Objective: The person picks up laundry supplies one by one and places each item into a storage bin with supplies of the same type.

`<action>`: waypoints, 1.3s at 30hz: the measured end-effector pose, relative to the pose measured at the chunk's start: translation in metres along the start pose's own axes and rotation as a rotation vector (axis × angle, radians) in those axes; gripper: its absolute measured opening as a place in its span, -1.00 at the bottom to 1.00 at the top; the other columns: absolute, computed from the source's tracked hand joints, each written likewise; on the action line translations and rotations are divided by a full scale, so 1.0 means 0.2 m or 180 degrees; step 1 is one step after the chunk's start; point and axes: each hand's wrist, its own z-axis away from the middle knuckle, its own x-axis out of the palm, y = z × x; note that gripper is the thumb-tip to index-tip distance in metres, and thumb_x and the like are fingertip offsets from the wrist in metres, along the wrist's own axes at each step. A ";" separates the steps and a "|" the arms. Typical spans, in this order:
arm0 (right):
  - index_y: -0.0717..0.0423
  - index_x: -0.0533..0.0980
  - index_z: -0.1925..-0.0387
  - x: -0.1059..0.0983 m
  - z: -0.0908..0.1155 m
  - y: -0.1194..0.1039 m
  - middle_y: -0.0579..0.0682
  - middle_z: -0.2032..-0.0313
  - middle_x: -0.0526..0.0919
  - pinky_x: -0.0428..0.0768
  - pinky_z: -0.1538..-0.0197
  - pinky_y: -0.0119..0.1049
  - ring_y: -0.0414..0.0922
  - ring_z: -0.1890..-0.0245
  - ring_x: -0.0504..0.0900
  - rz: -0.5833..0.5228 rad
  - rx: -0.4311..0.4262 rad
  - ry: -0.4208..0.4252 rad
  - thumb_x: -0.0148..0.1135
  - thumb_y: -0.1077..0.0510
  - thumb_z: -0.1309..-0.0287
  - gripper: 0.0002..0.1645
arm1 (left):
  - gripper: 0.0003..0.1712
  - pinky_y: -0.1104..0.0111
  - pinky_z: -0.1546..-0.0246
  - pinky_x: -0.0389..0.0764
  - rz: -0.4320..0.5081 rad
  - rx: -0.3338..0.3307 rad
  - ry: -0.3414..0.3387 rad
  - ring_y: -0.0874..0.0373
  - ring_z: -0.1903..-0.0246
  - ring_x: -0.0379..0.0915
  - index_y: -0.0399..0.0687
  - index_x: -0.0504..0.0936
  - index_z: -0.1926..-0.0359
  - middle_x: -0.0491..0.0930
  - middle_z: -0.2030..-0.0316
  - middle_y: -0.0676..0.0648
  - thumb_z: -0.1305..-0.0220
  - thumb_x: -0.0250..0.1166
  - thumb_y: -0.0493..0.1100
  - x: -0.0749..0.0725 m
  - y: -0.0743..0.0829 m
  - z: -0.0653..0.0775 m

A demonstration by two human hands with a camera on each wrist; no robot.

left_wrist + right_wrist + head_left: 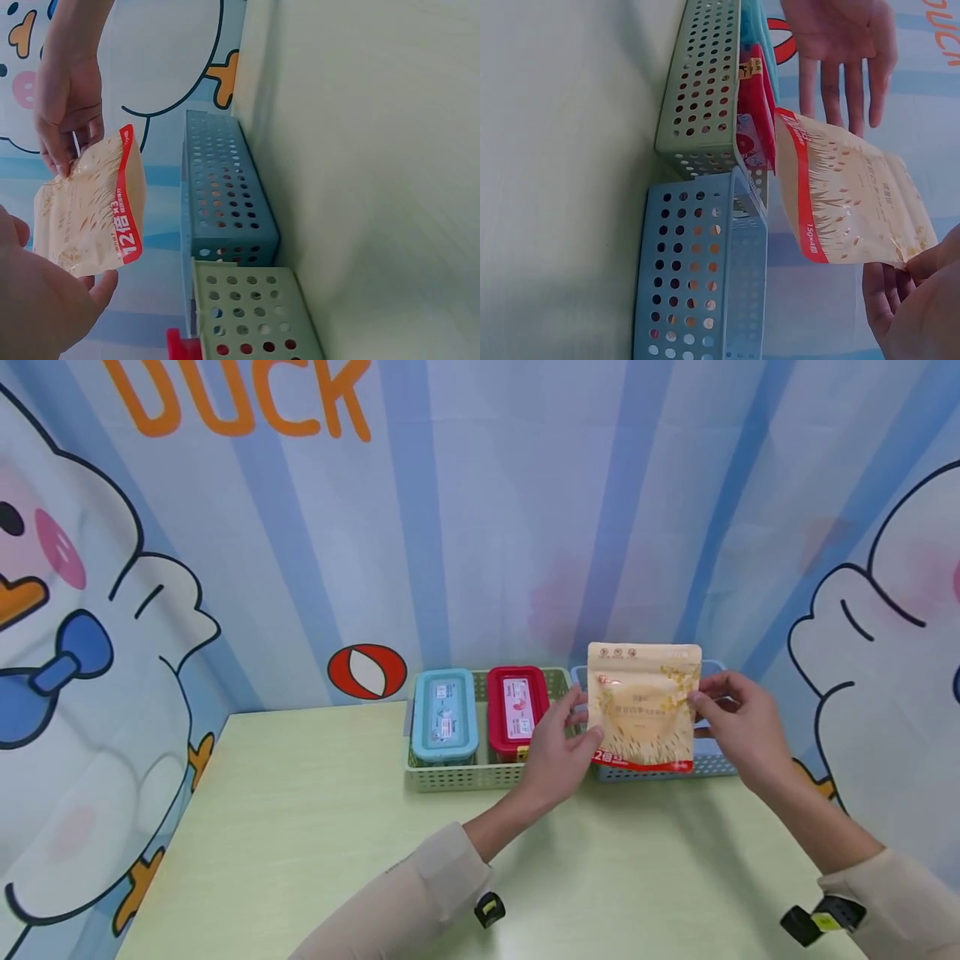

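Note:
Upright above the blue basket (712, 766) is a beige stand-up pouch (643, 706) with a red band along its bottom and printed wheat ears. My right hand (744, 731) pinches its right edge between thumb and fingers. At the pouch's left edge is my left hand (553, 758), its fingers extended straight in the right wrist view; whether they press on the pouch is hard to tell. Left of the blue basket stands a green basket (457, 781) holding a pack with a light-blue lid (446, 714) and one with a red lid (517, 710).
Both perforated baskets stand side by side at the back of a pale green table (315, 843), against a blue-striped curtain (510, 510) with cartoon ducks. The blue basket's inside is mostly hidden behind the pouch in the head view.

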 end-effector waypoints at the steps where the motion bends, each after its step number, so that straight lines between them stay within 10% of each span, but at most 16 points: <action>1: 0.30 0.46 -0.18 0.00 0.00 0.00 0.22 -0.01 0.56 0.77 0.23 -0.32 -0.11 0.16 0.64 0.0021 -0.0032 0.0036 0.11 0.06 -0.62 -0.62 | -0.21 0.36 -0.15 0.63 -0.0020 0.0010 0.0000 0.14 -0.32 0.46 -0.01 0.21 -0.65 0.41 -0.44 0.06 -0.51 0.29 -0.16 0.00 0.01 -0.01; 18: 0.28 0.49 -0.42 0.01 0.01 -0.06 0.26 -0.17 0.57 0.62 0.22 -0.62 -0.42 0.08 0.51 0.0410 -0.0598 0.0221 0.20 0.04 -0.57 -0.43 | -0.23 0.14 -0.25 0.61 -0.0254 0.0277 0.0123 0.03 -0.34 0.44 -0.05 0.22 -0.63 0.36 -0.48 -0.01 -0.50 0.26 -0.17 0.00 0.08 -0.05; 26: 0.16 0.35 -0.55 0.02 0.02 -0.13 0.21 -0.28 0.61 0.50 0.05 -0.56 0.08 -0.22 0.55 0.0519 -0.0547 0.0276 0.17 -0.06 -0.57 -0.30 | -0.22 0.21 -0.25 0.59 -0.0269 0.0298 0.0136 0.06 -0.37 0.42 -0.07 0.19 -0.65 0.33 -0.51 0.00 -0.52 0.25 -0.13 -0.02 0.12 -0.07; 39: 0.04 0.32 -0.59 0.02 0.03 -0.19 0.09 -0.43 0.52 0.55 -0.12 -0.58 0.07 -0.33 0.52 0.0276 -0.0637 0.0278 0.19 -0.04 -0.57 -0.30 | -0.20 0.20 -0.24 0.61 -0.0193 0.0442 0.0174 0.06 -0.38 0.39 -0.02 0.18 -0.65 0.34 -0.49 0.00 -0.51 0.26 -0.12 -0.04 0.17 -0.10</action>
